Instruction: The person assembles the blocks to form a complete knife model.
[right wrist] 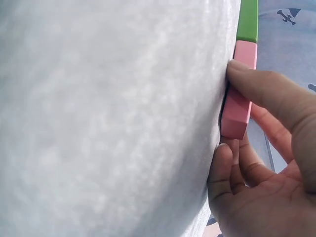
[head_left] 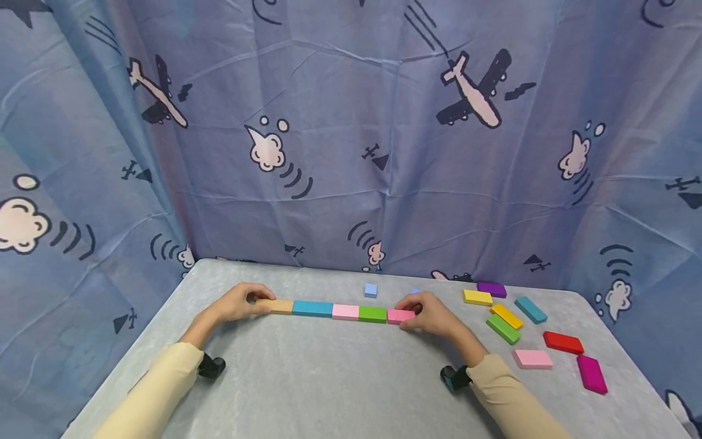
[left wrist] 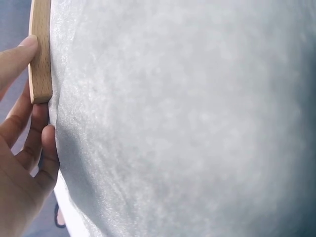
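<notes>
A straight row of flat blocks runs across the table: a natural wood block (head_left: 282, 306), a blue block (head_left: 312, 309), a light pink block (head_left: 345, 313), a green block (head_left: 373, 314) and a deeper pink block (head_left: 399, 316). My left hand (head_left: 241, 303) pinches the wood block at the row's left end; in the left wrist view the thumb lies on its long side. At the other end, my right hand (head_left: 433, 315) grips the deeper pink block between thumb and fingers. In the right wrist view this pink block (right wrist: 238, 113) meets the green block (right wrist: 248, 20) end to end.
Behind the row stands a small light blue cube (head_left: 370, 290); another blue piece (head_left: 415, 291) is mostly hidden behind my right hand. Several loose blocks lie at the right, including a red block (head_left: 563, 342) and a magenta block (head_left: 592, 374). A patterned curtain (head_left: 329, 152) hangs behind the table.
</notes>
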`<state>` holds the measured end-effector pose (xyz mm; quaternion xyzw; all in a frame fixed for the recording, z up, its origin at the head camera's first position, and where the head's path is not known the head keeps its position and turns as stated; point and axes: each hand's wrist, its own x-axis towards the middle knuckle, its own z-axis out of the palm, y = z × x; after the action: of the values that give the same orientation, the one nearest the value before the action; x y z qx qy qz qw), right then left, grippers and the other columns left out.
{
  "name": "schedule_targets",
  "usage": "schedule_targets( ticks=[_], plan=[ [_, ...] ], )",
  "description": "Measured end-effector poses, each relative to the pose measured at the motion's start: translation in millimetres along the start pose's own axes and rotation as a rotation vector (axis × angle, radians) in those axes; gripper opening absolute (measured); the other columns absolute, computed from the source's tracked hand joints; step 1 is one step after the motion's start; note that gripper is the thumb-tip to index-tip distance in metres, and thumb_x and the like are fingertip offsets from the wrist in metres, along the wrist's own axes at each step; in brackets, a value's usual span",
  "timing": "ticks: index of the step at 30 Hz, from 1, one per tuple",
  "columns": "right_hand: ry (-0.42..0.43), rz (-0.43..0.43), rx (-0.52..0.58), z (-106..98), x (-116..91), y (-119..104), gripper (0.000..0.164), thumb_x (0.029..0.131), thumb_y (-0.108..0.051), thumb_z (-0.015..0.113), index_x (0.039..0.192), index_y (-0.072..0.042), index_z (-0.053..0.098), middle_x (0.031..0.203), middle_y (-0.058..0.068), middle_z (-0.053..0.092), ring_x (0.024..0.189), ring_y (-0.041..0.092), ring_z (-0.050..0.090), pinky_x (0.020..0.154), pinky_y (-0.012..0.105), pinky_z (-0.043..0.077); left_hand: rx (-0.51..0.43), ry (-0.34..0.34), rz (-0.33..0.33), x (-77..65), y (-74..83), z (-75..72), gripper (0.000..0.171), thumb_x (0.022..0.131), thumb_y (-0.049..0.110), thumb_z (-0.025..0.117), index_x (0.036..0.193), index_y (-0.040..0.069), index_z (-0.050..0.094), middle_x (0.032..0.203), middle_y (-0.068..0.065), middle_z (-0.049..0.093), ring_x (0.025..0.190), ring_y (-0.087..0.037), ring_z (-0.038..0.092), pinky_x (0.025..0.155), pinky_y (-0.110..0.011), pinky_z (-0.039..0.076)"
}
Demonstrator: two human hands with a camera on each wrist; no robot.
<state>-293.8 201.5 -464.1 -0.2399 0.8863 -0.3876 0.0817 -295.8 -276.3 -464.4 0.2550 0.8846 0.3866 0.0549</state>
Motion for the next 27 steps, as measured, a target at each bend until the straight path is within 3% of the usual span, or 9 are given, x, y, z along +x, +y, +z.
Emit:
schedule_targets(
  ticks=[10, 27],
  plan=[
    [-0.006, -0.06, 0.072, -5.0, -5.7, -1.6, 0.033, 0.081, -0.003, 0.086, 0.112, 0.002, 0.074, 0.103, 0.01, 0.07, 0.088, 0.029, 0.056, 0.077, 0.034, 0.046, 0.005, -0.002, -0.005, 1.5, 1.1, -1.7, 0.021, 0.09, 0.008, 0.079, 0.11, 0.004, 0.075, 0.101, -0.003, 0.072, 0.092, -0.021, 0.062, 0.085, -0.04, 0.048],
    [-0.011, -0.05, 0.052, -1.6, -2.2, -2.6, 0.032, 0.081, -0.004, 0.085, 0.111, 0.0, 0.075, 0.101, 0.008, 0.07, 0.088, 0.026, 0.056, 0.077, 0.033, 0.045, 0.004, 0.005, -0.004, 0.6, -0.7, 0.0, 0.02, 0.089, 0.008, 0.08, 0.109, 0.004, 0.076, 0.101, -0.003, 0.072, 0.094, -0.022, 0.063, 0.086, -0.042, 0.048]
  ],
)
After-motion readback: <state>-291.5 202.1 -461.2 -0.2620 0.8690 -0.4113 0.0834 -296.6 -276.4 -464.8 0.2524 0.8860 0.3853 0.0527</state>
